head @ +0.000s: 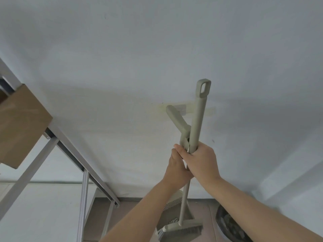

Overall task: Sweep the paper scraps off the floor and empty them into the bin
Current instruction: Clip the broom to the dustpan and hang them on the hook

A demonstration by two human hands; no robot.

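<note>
- A person's two bare arms reach up into view, both hands wrapped around one tool held in front of a pale painted wall (157, 49).
- The tool is a long olive-grey plastic broom (198, 119). A matching olive-grey dustpan (172, 206) is clipped against the broom's shaft, its angled grip sticking out to the upper left.
- The right hand (203, 162) is the upper one, with its fingers curled tightly round the shaft at the clip.
- The left hand (177, 169) sits just below, touching the right, and is also curled round the shaft.
- The broom's long axis runs almost upright and leans slightly. The hanging loop is at the top, and the grey bristled head is down at the brown tiled floor (131, 206), directly below the hands.
- A round pale bin (220, 232) with a dark inside stands on the floor just right of the broom head, on the right hand's side. I cannot tell what is in it.
- No paper scraps are in view, and the dustpan's tray is mostly hidden, so I cannot tell what it holds.
- At left stand a grey metal-framed worktop (83, 198) and a brown cardboard box (21, 126).
- The sweep looks not yet begun; separating broom from dustpan probably comes first.
</note>
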